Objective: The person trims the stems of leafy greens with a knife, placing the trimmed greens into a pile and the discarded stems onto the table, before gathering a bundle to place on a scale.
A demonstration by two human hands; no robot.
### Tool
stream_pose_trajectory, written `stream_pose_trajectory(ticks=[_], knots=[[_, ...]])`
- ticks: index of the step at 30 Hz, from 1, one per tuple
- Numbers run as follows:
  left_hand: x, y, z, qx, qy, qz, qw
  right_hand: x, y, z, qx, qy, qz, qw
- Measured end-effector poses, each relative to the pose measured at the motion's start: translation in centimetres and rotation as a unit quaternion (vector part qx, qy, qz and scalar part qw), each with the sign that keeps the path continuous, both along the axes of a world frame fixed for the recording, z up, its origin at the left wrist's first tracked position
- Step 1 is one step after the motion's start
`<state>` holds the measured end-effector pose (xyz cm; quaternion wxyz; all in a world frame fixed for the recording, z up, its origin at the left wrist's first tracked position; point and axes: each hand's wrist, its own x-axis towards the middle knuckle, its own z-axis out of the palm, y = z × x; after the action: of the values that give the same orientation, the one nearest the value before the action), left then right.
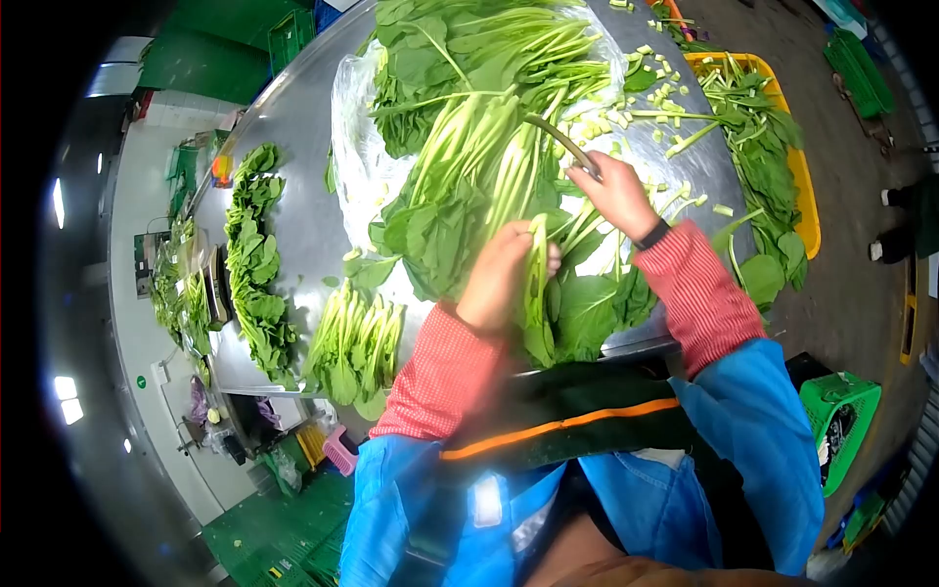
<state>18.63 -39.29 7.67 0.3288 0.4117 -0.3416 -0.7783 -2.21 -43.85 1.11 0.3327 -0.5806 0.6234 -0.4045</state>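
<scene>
My left hand is closed around a few stalks of leafy greens, with their broad leaves hanging down toward my body. In my right hand is a knife, narrow and dark, its far end pointing up and left over the pile. Right in front of both hands lies a big heap of long-stemmed leafy greens, partly on a clear plastic sheet. Short cut stem pieces are scattered on the metal table to the right of the heap.
A small bunch of greens and a long row of leaves lie on the table's left side. Off the right edge stands a yellow crate full of greens. A green basket is lower right. Another person's feet show at far right.
</scene>
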Motion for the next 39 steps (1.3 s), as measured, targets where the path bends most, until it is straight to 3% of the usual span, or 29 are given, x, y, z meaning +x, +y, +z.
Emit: stream_pose_trajectory(ticks=[3,7,11,12,14,15,16,20,22,25,29,30,33,39], knots=[[1.3,0.0,-0.3,-0.003,-0.007,0.033,0.999,3.1,-5.1,-3.3,0.075,-0.084,-0.007,0.994],[3.1,0.0,0.4,-0.037,-0.107,0.057,0.992,6.4,-8.7,-4.1,0.142,0.057,-0.063,0.986],[3.7,-0.6,1.0,-0.059,-0.242,0.103,0.963,5.5,-8.7,-3.8,0.184,-0.026,-0.018,0.982],[3.8,-1.1,0.8,-0.065,-0.26,0.106,0.958,5.2,-8.6,-5.8,0.134,-0.103,-0.014,0.986],[3.7,-2.3,-0.2,-0.173,-0.294,0.098,0.935,4.5,-6.3,-4.1,0.058,-0.11,-0.025,0.992],[3.5,-2.9,-0.9,-0.224,-0.309,0.093,0.919,4.2,-5.2,-3.5,0.028,-0.135,-0.024,0.99],[3.2,-3.8,-1.3,-0.369,-0.425,0.067,0.824,3.9,-4.0,-2.1,0.015,-0.194,-0.007,0.981],[-0.3,-5.8,-1.9,-0.483,-0.463,0.039,0.742,2.4,-0.9,1.2,0.028,-0.192,-0.011,0.981],[-1.2,-7.0,-2.6,-0.465,-0.493,0.0,0.735,1.5,0.2,2.3,0.043,-0.236,-0.011,0.971],[-2.4,-7.0,-3.2,-0.459,-0.554,-0.057,0.692,0.2,2.1,5.0,0.012,-0.19,-0.005,0.982],[-3.2,-7.7,-6.6,-0.459,-0.601,-0.113,0.645,-1.6,2.7,3.8,-0.035,-0.173,-0.049,0.983],[-3.6,-7.7,-6.8,-0.461,-0.608,-0.107,0.638,-2.2,2.8,3.6,-0.041,-0.059,-0.102,0.992],[-4.7,-8.7,-7.6,-0.466,-0.619,-0.108,0.623,-3.6,4.5,3.3,0.037,0.088,-0.131,0.987],[-5.7,-10.8,-8.7,-0.409,-0.659,-0.163,0.61,-3.3,7.8,-0.2,0.052,-0.016,-0.048,0.997]])
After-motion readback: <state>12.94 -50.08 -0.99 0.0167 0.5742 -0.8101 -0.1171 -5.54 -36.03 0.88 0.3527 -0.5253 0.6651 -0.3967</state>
